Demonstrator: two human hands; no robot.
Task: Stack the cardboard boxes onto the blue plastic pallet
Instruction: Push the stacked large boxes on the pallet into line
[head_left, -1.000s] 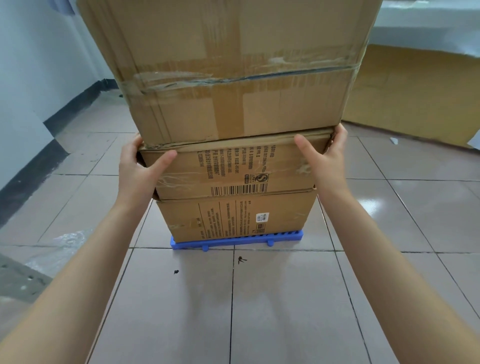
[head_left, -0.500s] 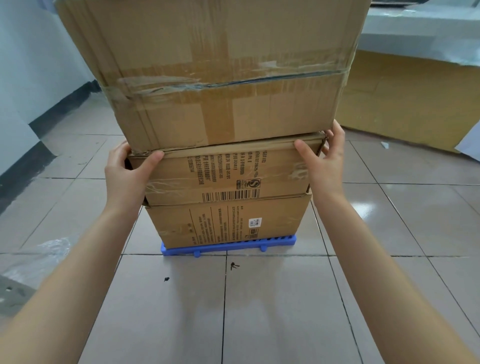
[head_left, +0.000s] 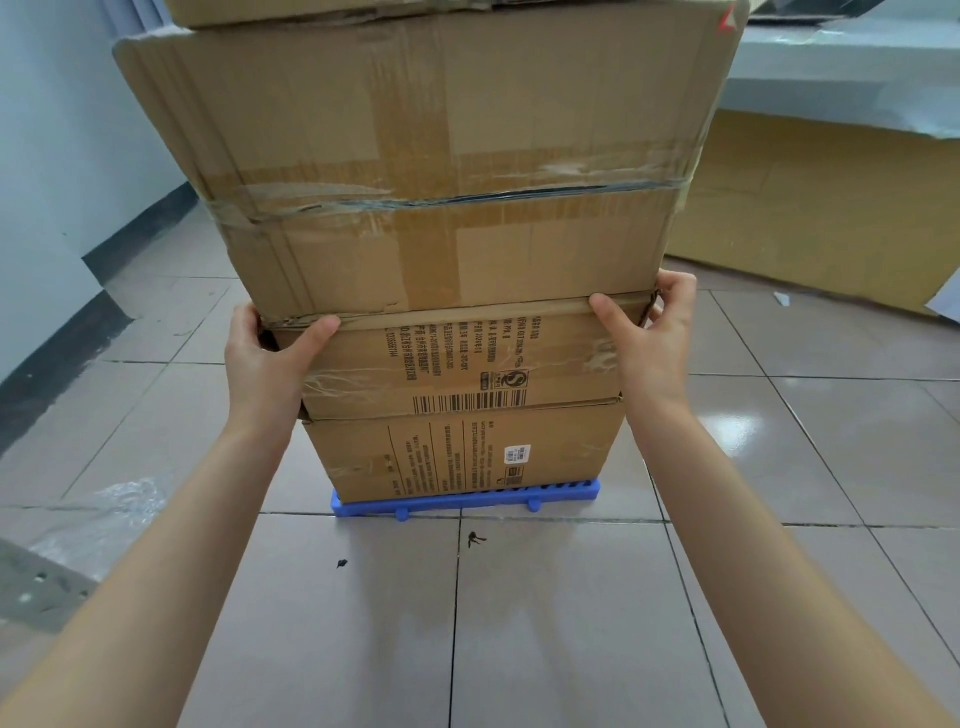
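A blue plastic pallet (head_left: 467, 501) lies on the tiled floor with a stack of cardboard boxes on it. The bottom box (head_left: 457, 452) carries a white label. On it rests the middle box (head_left: 467, 364) with a barcode. A large taped box (head_left: 426, 166) sits on top of that, and the edge of a further box (head_left: 332, 10) shows at the frame's top. My left hand (head_left: 265, 358) grips the middle box's left upper corner. My right hand (head_left: 649, 343) grips its right upper corner, thumb on the front face.
A big flat cardboard sheet (head_left: 831, 208) leans against a grey ledge at the right. Clear plastic wrap (head_left: 98, 519) lies on the floor at the left, near a grey perforated mat (head_left: 36, 587). A wall with a dark skirting runs along the left.
The view has tilted up, showing more of the top of the stack. Both hands stay on the middle box's upper corners with the same hold.
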